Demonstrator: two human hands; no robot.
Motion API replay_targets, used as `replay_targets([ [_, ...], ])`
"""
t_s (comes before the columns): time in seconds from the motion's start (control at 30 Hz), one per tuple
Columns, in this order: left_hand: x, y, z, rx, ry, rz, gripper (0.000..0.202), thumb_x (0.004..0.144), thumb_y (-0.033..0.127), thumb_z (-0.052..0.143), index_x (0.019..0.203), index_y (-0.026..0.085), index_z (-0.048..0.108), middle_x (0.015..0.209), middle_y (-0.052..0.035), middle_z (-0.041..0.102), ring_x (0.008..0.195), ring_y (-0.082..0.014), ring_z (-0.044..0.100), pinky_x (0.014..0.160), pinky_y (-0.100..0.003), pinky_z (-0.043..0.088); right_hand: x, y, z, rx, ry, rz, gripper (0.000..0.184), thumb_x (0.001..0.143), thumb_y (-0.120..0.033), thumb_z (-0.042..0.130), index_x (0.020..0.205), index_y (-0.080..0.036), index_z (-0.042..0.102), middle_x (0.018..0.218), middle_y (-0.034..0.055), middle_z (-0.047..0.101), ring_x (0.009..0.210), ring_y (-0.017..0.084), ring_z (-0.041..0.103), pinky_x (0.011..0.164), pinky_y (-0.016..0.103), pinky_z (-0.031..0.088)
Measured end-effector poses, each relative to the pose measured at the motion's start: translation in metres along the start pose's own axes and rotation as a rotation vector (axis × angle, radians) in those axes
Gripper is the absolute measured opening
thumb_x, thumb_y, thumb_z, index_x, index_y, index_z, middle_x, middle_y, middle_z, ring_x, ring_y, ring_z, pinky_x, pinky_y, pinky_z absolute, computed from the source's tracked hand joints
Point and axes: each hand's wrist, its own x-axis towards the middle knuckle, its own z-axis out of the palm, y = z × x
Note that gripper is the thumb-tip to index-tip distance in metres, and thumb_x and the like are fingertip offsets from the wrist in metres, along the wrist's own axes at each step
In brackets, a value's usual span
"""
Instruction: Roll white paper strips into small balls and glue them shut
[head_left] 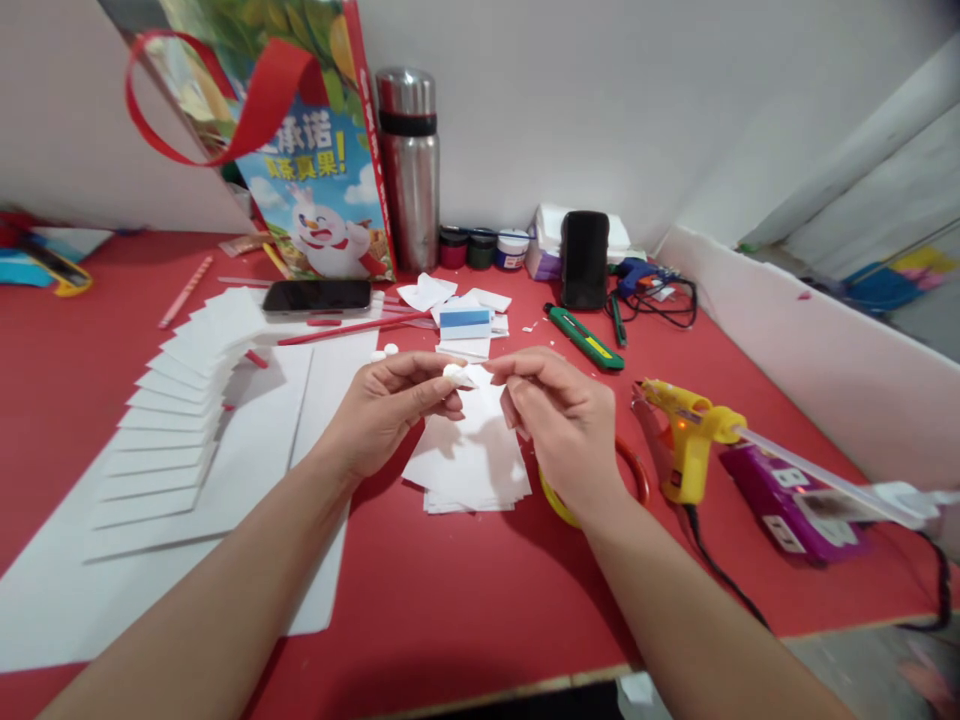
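Between the fingertips of my left hand (pixel 401 405) is a small white piece with a pointed end (pixel 459 377), perhaps folded or rolled paper. To its right, my right hand (pixel 566 415) is closed in a pinch, its fingertips close to the piece; whatever they hold is too small to make out. Below both hands lies a stack of white paper pieces (pixel 469 465). Small white rolls (pixel 385 353) sit just behind my left hand. Scissors with red and yellow handles (pixel 640 470) are partly hidden under my right hand.
Fanned white card strips (pixel 165 420) lie on paper at left. A yellow glue gun (pixel 686 430) rests at right by a purple box (pixel 795 505). Behind are a green cutter (pixel 585 337), phone (pixel 316 297), steel bottle (pixel 409 170), paint jars (pixel 481 248) and printed bag (pixel 315 170).
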Motion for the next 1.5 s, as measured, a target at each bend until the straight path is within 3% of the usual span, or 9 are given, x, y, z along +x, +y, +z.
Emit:
replay_targets([
  [0.17,0.0,-0.001,0.001,0.007,-0.016,-0.005,0.023,0.075,0.018,0.085,0.098,0.02,0.08,0.092,-0.0049,0.079,0.076,-0.0144,0.073,0.08,-0.028,0.061,0.002,-0.003,0.005,0.124,-0.034,0.24,0.008,0.086,-0.022,0.066,0.092,-0.019,0.07,0.06,-0.0047,0.055,0.051,0.008,0.047,0.046,0.022,0.035],
  [0.33,-0.002,-0.002,0.001,0.038,-0.028,0.008,0.024,0.075,0.016,0.085,0.098,0.022,0.081,0.094,-0.0035,0.079,0.085,-0.0149,0.073,0.086,-0.027,0.058,0.0,-0.007,0.009,0.103,-0.085,0.317,0.02,0.081,-0.03,0.076,0.092,-0.02,0.063,0.067,-0.0047,0.058,0.054,0.007,0.046,0.048,0.021,0.036],
  [0.57,-0.003,-0.003,0.003,0.054,-0.063,-0.007,0.03,0.077,0.016,0.084,0.106,0.021,0.08,0.11,-0.0056,0.077,0.098,-0.0161,0.07,0.092,-0.026,0.055,0.0,0.001,0.008,0.007,-0.096,0.262,0.02,0.081,-0.03,0.076,0.091,-0.02,0.062,0.077,-0.0025,0.061,0.062,0.009,0.052,0.052,0.022,0.041],
  [0.7,-0.002,-0.004,0.002,-0.078,-0.042,-0.062,0.021,0.082,0.017,0.08,0.102,0.019,0.081,0.1,-0.0059,0.079,0.088,-0.0136,0.071,0.089,-0.025,0.056,0.0,0.0,0.009,0.063,-0.132,0.275,0.022,0.081,-0.031,0.077,0.094,-0.02,0.063,0.084,-0.0012,0.065,0.062,0.009,0.054,0.052,0.022,0.044],
  [0.83,-0.001,-0.004,-0.001,-0.152,-0.088,-0.12,0.02,0.083,0.015,0.078,0.102,0.016,0.081,0.093,-0.0061,0.079,0.076,-0.0105,0.07,0.079,-0.021,0.058,-0.001,-0.008,0.008,0.092,-0.109,0.27,0.015,0.086,-0.03,0.072,0.093,-0.018,0.066,0.07,-0.0039,0.061,0.055,0.007,0.052,0.051,0.022,0.043],
  [0.97,-0.001,-0.002,-0.001,-0.167,-0.096,-0.14,0.02,0.081,0.012,0.079,0.101,0.015,0.081,0.09,-0.005,0.078,0.072,-0.0096,0.071,0.075,-0.019,0.059,0.0,-0.01,0.007,-0.039,-0.073,0.191,0.007,0.089,-0.024,0.068,0.085,-0.017,0.069,0.063,-0.004,0.062,0.051,0.007,0.049,0.05,0.022,0.04],
  [1.23,-0.002,0.003,0.0,-0.159,-0.056,-0.18,0.016,0.074,0.015,0.085,0.089,0.011,0.08,0.077,-0.0052,0.076,0.067,-0.0112,0.07,0.068,-0.019,0.06,-0.002,-0.001,0.005,-0.28,-0.091,-0.039,0.003,0.086,-0.019,0.07,0.084,-0.018,0.071,0.078,-0.0013,0.07,0.059,0.007,0.056,0.055,0.021,0.044],
  [1.5,-0.001,0.001,0.0,-0.15,-0.039,-0.218,0.015,0.072,0.013,0.085,0.086,0.01,0.08,0.08,-0.0052,0.076,0.067,-0.0111,0.071,0.07,-0.021,0.061,-0.001,-0.002,0.006,-0.323,-0.093,-0.028,0.012,0.087,-0.017,0.067,0.075,-0.017,0.067,0.07,-0.0025,0.066,0.057,0.007,0.052,0.053,0.021,0.041],
])
